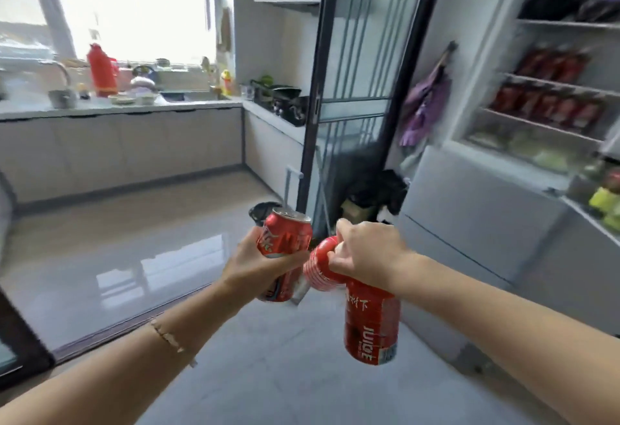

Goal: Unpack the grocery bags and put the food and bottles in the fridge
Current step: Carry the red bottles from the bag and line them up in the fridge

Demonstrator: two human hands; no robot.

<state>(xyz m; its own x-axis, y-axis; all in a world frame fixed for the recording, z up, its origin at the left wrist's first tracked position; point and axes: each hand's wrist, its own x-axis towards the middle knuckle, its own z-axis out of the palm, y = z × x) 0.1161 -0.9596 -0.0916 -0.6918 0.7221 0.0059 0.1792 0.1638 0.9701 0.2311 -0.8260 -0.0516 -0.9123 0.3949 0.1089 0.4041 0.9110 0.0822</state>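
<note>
Left hand and right hand are held out side by side, almost meeting, each with its fingers curled tight round something red. By far the biggest thing is the fridge, standing open to the right of the right hand and rising well above it; its wire shelves carry rows of red drinks, too blurred to tell as cans or bottles. Pale glossy floor spreads beneath both hands. Beyond the left hand, far off, a long kitchen counter runs under a bright window, and a dark-framed glass door stands straight ahead, above the gap between the hands. Nearer, the right hand grips a red juice bottle by its neck and cap, so the body hangs down below the wrist. The left hand wraps round a red can, tilted, its top poking out above the thumb and just beside the bottle's cap; more red shows under the fingers, perhaps another can. Smallest, a thin bracelet circles the left wrist
</note>
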